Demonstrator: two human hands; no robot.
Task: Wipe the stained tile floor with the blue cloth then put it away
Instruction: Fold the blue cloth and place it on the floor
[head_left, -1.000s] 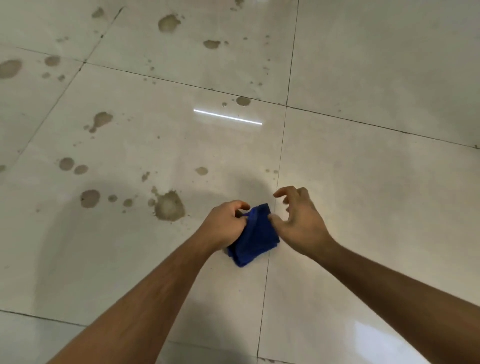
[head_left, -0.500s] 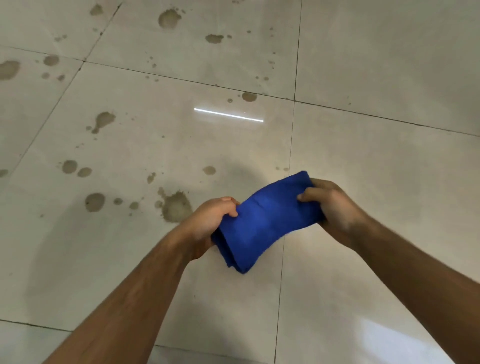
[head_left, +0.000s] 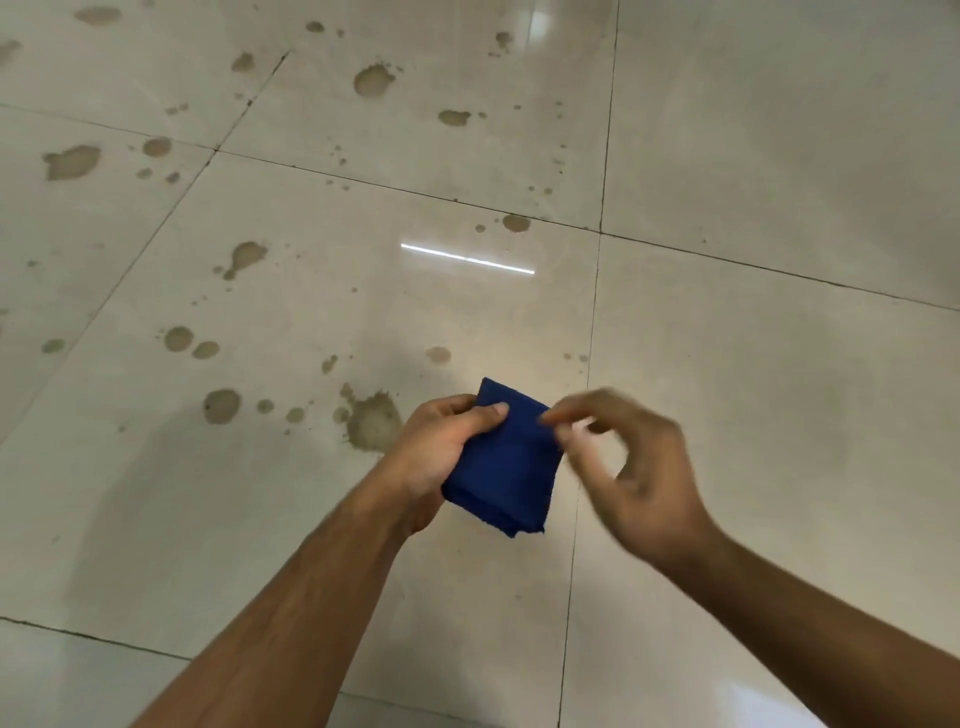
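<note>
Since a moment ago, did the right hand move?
Yes. The right hand let go of the blue cloth and now sits right of the grout line.

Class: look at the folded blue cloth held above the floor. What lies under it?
Under the blue cloth, gripped by the left hand, lies pale tile floor and a grout line. Whatever is directly beneath is covered.

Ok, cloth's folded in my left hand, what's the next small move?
Probably lower the folded blue cloth onto the big brown stain just left of your left hand. The floor shows unwiped stains, and your blurred right hand looks clear of the cloth.
</note>
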